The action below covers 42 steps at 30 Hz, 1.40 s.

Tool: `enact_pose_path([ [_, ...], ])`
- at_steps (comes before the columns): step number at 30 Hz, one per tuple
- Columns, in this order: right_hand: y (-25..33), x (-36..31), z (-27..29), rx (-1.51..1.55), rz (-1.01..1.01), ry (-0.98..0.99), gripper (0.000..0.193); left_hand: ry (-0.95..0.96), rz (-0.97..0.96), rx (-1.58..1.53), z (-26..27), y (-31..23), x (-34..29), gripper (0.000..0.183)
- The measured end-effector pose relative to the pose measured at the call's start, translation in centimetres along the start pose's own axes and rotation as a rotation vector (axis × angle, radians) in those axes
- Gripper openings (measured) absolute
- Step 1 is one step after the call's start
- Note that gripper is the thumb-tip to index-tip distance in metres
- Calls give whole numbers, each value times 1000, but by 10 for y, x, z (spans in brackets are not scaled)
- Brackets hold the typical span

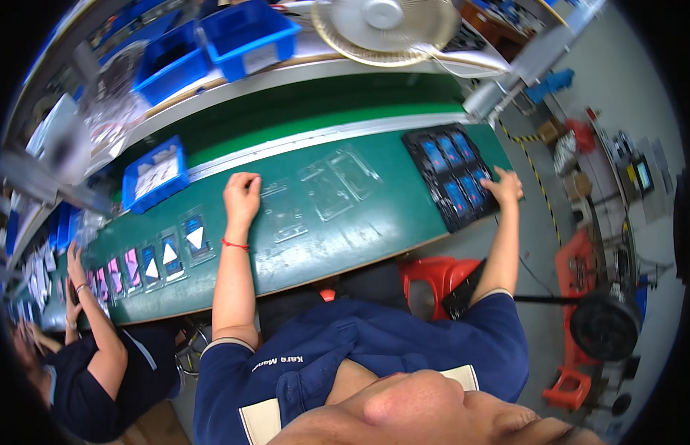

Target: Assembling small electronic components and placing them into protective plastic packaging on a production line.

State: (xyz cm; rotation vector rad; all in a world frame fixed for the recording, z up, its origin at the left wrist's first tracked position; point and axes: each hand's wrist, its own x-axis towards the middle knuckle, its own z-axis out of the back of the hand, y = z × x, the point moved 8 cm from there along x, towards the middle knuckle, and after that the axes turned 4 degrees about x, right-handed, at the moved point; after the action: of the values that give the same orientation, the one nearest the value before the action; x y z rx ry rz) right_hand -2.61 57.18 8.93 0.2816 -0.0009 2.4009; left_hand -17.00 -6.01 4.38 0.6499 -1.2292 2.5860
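Note:
My right hand [506, 185] is at the right edge of a black tray [443, 210] that holds several blue rectangular panels [455, 197]. Its fingers are apart, and the thumb side reaches over the panel nearest to it; whether it touches that panel is hard to tell. My left hand [242, 194], above a red string bracelet, is closed over the green tabletop. Whatever it may hold is hidden by the curled fingers. Beside it lie clear plastic trays [328, 194] and a fainter clear tray [285, 213].
Left of my left arm, a row of clear holders [198, 236] carries blue, white and pink pieces. A blue bin [158, 175] stands behind them. A co-worker's hands [76, 267] work at the far left. Blue bins [248, 41] and a fan [382, 22] occupy the shelf.

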Motion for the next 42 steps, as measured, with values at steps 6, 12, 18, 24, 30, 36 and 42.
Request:
enact_pose_path([
  [6, 148, -82, 0, 368, 306, -233, 71, -54, 141, -22, 18, 2, -5, 8],
  [12, 251, -126, -28, 178, 440, -90, 69, -197, 70, -119, 61, 2, -13, 9],
  [18, 247, -124, -46, 92, 421, -22, 60, -354, 119, 167, 170, 37, 18, 11],
  [24, 259, -149, -43, 198, 462, 16, 53, -113, 253, 513, 184, 141, 100, 23],
  [30, 262, -155, -45, 303, 553, 17, 53, 340, 289, 675, 156, 177, 123, 31],
  [36, 248, -155, -28, 368, 637, -171, 51, 396, 166, 689, 128, 180, 134, 22],
  [42, 229, -130, 6, 636, 569, -363, 41, 63, 70, 558, 193, 144, 103, 34],
])
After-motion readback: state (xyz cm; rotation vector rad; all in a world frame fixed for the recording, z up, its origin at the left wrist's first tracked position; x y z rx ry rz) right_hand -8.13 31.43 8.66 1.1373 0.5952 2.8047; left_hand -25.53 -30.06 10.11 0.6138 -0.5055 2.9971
